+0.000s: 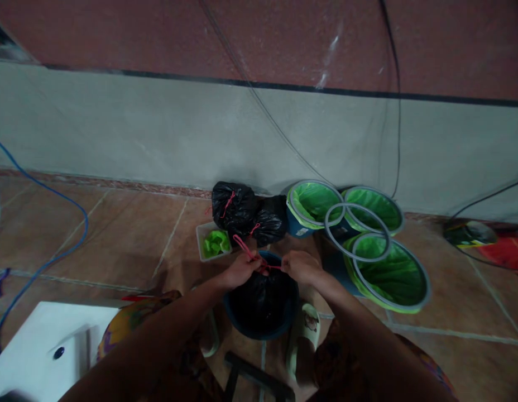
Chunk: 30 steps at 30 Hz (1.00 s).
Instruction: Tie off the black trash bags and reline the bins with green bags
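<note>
Between my feet stands a dark blue bin [231,312] with a black garbage bag [265,304] inside it. The bag's neck is gathered, and a pink drawstring [274,267] runs across it. My left hand [242,270] is closed on the drawstring at the left of the bag's neck, with a pink loop standing up past the fingers. On the other side, my right hand [300,267] pinches the string's right part. The string looks taut between the two hands. My fingertips are small and partly hidden.
Two tied black bags [234,206] lean at the wall. Several bins with green liners [388,273] stand right, a loose grey ring [329,229] resting over them. A white container [204,254] holds green bags. A white board [37,346] and blue cable [85,223] lie left.
</note>
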### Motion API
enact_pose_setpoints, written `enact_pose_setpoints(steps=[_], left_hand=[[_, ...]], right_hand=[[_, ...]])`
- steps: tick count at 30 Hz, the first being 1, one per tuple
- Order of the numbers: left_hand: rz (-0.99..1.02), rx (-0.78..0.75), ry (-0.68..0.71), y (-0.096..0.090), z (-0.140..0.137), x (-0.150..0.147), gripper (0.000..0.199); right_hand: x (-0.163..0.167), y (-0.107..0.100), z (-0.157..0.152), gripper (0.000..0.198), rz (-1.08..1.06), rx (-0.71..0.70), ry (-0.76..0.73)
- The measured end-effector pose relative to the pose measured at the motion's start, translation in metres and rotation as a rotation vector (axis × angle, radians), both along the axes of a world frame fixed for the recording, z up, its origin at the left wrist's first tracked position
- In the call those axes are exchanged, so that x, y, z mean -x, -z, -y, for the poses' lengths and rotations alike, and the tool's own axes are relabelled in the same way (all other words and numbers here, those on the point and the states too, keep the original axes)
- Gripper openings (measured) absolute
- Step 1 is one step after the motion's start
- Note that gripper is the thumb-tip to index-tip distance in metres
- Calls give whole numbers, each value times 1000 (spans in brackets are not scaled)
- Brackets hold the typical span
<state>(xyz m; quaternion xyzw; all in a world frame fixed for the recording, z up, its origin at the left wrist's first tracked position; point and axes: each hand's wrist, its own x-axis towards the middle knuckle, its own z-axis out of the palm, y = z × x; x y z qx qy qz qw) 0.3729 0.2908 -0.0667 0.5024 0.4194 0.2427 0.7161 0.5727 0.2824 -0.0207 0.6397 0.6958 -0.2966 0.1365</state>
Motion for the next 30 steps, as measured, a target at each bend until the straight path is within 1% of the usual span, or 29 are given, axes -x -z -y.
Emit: enact_pose_setpoints(steps=[4,8,10,12,14,17,20,23,26,30], left_hand=[[170,75,-14,2,1,4,35],[277,164,-35,5,1,4,37],[290,168,-53,5,0,4,37],[272,131,-65,3,-3,3,35],[211,74,-77,0,-6,2,33],[20,16,-72,-1,-8,-1,28],[-154,54,-22,0,-5,-4,20],[-240,88,25,0,-1,-6,19],[-208,85,90,-4,2,-6,17],[-63,107,238,-9,2,-5,14]], right_hand=[[-1,-1,-1,25,18,13,-24],[0,-2,-2,23,16,19,-12],[-1,-3,-2,21,-16,8,-3],[-3,-2,-4,21,-72,-5,-13],[-7,-1,-6,21,-137,-7,-10],[-13,2,-8,21,-284,-4,24],[-14,8,-8,20,-488,35,5],[-7,13,-6,21,-666,127,33],[1,16,-5,18,-803,153,91],[6,17,-7,13,-884,81,237]])
